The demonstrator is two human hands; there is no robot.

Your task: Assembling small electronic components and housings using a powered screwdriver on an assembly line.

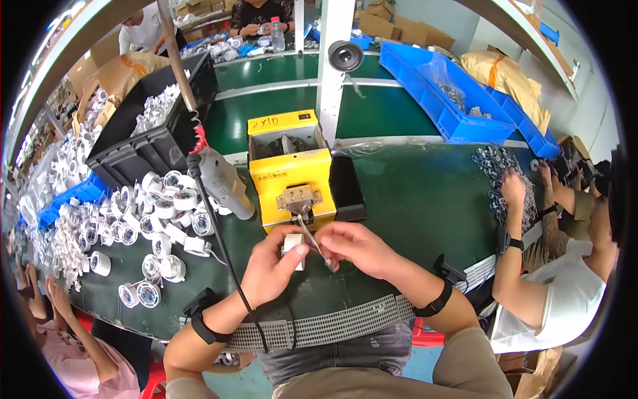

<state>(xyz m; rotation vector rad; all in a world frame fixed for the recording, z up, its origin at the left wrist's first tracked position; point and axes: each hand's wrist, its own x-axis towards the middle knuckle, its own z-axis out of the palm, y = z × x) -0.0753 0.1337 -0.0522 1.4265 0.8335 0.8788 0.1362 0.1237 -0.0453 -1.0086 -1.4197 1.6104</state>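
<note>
My left hand (271, 265) is closed around a small white round housing (294, 250), its thumb lying across the side. Close beside it, my right hand (353, 247) has its fingers pinched at a thin, pale grey strip (311, 238). The strip slants from the front of the yellow machine down between my hands; its exact kind I cannot make out. Just beyond my fingertips stands that yellow box-shaped machine (292, 176), with a metal fitting on its front and an open tray on top. Left of it hangs a grey electric screwdriver (224, 183) with a black cord.
Many white round housings (159, 246) are heaped on the green table at left, beside a black crate (143, 149) of small white parts. Blue bins (458, 123) stand at the far right. A co-worker's hand (513, 189) is over a pile of dark small parts (502, 176).
</note>
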